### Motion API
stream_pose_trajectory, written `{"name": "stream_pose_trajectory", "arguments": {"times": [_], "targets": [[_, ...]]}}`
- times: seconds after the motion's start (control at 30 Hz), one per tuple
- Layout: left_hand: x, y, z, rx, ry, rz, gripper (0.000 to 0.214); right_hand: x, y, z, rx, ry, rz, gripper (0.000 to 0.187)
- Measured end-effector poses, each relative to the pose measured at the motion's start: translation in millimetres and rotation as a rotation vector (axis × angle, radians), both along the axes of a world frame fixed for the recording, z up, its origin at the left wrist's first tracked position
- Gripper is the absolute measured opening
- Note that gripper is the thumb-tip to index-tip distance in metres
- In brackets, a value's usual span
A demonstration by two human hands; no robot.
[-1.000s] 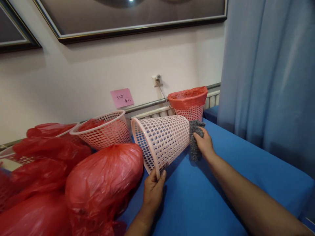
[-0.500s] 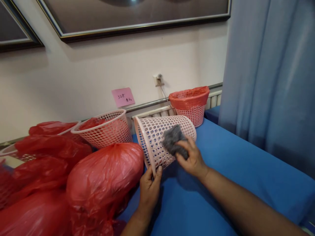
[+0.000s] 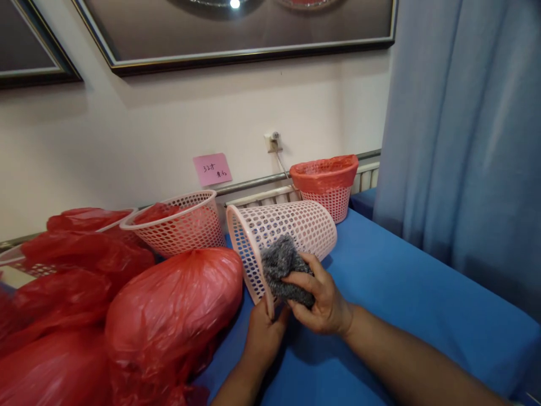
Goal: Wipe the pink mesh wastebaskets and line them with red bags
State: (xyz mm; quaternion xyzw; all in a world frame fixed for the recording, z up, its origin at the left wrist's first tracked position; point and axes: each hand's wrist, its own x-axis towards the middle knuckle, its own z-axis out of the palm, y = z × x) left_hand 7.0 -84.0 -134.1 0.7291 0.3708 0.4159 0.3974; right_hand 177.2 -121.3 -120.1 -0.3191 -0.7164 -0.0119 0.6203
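Grey cloth met a tipped pink wastebasket at its rim

A perforated pink wastebasket lay tipped on its side over the blue counter, its open mouth facing left and its base pointing right, toward the curtain. The left hand gripped the lower edge of the rim, fingers closed on it, the thumb partly hidden by the other hand. The right hand had its fingers curled around a bunched grey cloth — pressed against the outside of the basket wall, just beside the rim. The two hands were close together there, the right one slightly higher.

A puffed-out red plastic bag sat just left of the basket's mouth, with more red bags heaped beyond it at the left edge. Behind that bag stood another pink basket with red plastic inside. Past the tipped basket's base, a basket with a red liner stood upright, the liner folded over its rim.

A pink note with handwriting was on the wall, left of an outlet. A large framed picture hung above — and a blue curtain filled the right side.
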Motion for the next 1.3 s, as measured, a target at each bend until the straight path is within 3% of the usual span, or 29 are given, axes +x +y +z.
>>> {"name": "stream_pose_trajectory", "arguments": {"times": [0.1, 0.17, 0.33, 0.4, 0.47, 0.53, 0.67, 0.8, 0.87, 0.93, 1.07, 1.13, 1.2, 1.3], "targets": [[-4, -4, 15.0, -0.043, -0.126, 0.071, 0.041, 5, 4, -0.3, 0.013, -0.066, 0.024, 0.056], [-6, -5, 18.1, -0.062, -0.143, 0.082, 0.042, 15, 14, -4.3, -0.018, -0.038, -0.032, 0.051], [-9, -2, 1.2, -0.045, -0.056, 0.092, 0.038, 64, 57, -24.6, -0.237, 0.404, -0.516, 0.038], [-8, 0, -8.0, -0.013, 0.012, 0.064, 0.034, 83, 72, -31.2, -0.344, 0.584, -0.619, 0.042], [-6, 3, -15.4, 0.023, 0.105, 0.023, 0.032, 87, 76, -32.3, -0.381, 0.622, -0.618, 0.044], [-3, 6, -20.7, 0.062, 0.193, 0.004, 0.031, 74, 66, -27.8, -0.323, 0.497, -0.544, 0.045], [-3, 12, -23.9, 0.13, 0.298, 0.044, 0.032, 25, 25, -13.2, -0.092, 0.108, -0.232, 0.05], [-6, 14, -15.3, 0.11, 0.348, 0.084, 0.029, 2, 7, -8.8, 0.019, -0.012, -0.037, 0.055], [-8, 13, -10.3, 0.121, 0.337, 0.056, 0.033, 8, 14, -12.3, -0.002, -0.013, -0.076, 0.051], [-10, 14, -7.9, 0.129, 0.332, 0.056, 0.036, 23, 31, -18.7, -0.073, 0.06, -0.209, 0.044], [-15, 17, -10.1, 0.132, 0.394, 0.058, 0.037, 70, 69, -32.6, -0.311, 0.46, -0.567, 0.04], [-17, 18, -12.3, 0.159, 0.442, 0.017, 0.037, 86, 79, -34.1, -0.412, 0.614, -0.646, 0.045], [-18, 20, -14.4, 0.185, 0.475, -0.007, 0.036, 85, 76, -29.6, -0.406, 0.603, -0.629, 0.046], [-17, 24, -17.0, 0.221, 0.516, -0.03, 0.035, 55, 49, -15.0, -0.214, 0.327, -0.438, 0.046]]}}
